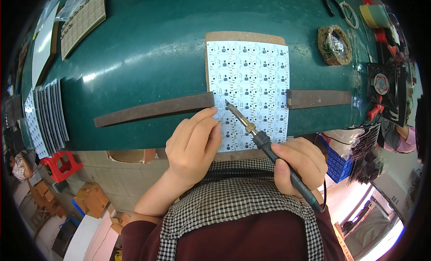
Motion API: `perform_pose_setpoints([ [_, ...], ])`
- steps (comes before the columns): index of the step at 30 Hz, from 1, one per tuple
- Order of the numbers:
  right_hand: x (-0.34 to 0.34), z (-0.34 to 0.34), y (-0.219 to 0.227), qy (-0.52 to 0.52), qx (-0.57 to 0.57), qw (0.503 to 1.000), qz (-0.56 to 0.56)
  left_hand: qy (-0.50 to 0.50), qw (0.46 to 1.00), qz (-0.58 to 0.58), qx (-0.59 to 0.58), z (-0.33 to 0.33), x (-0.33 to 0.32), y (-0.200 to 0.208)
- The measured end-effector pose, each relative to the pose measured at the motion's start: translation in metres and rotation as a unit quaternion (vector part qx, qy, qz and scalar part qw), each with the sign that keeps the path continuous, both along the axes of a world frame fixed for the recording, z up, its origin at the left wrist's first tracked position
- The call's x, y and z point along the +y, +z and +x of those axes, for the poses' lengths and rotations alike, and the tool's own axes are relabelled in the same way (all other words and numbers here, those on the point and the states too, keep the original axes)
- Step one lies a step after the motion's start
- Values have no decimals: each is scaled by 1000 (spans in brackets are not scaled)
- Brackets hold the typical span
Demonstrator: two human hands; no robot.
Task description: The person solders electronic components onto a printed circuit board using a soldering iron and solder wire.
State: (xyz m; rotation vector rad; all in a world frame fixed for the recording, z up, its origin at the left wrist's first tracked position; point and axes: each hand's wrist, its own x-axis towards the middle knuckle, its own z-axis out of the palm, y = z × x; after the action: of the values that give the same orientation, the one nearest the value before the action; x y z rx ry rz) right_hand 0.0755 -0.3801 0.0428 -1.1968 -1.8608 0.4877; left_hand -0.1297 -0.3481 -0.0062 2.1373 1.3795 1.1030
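Observation:
My right hand (303, 164) is wrapped round the dark handle of a soldering iron (266, 143). Its tip points up and left, over the left part of a white circuit board panel (249, 69) with rows of small black parts. My left hand (193, 142) has its fingers curled together at the panel's left edge; whether something thin is pinched there is hidden. Under the panel lies a brown backing board (244, 35). One long dark bar (155, 109) reaches the panel's left edge, just above my left fingertips. A shorter dark bar (319, 99) meets the right edge.
Stacked circuit board panels (54, 115) stand at the table's left end, with another panel (84, 25) behind. At the right are a rough-rimmed dish (324, 40) of shiny metallic material and a fan (381, 83). Below the table edge sit a red stool (62, 166) and a blue crate (337, 166).

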Motion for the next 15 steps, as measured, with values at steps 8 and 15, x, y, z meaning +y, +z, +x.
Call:
perform_pose_setpoints([
  [8, -7, 1, 1, 16, -2, 1000, -10, 25, 999, -30, -23, 3, -1, 0],
  [15, -8, -2, 1, 14, -15, 1000, -17, 62, 998, 31, 3, 8, -1, -5],
])
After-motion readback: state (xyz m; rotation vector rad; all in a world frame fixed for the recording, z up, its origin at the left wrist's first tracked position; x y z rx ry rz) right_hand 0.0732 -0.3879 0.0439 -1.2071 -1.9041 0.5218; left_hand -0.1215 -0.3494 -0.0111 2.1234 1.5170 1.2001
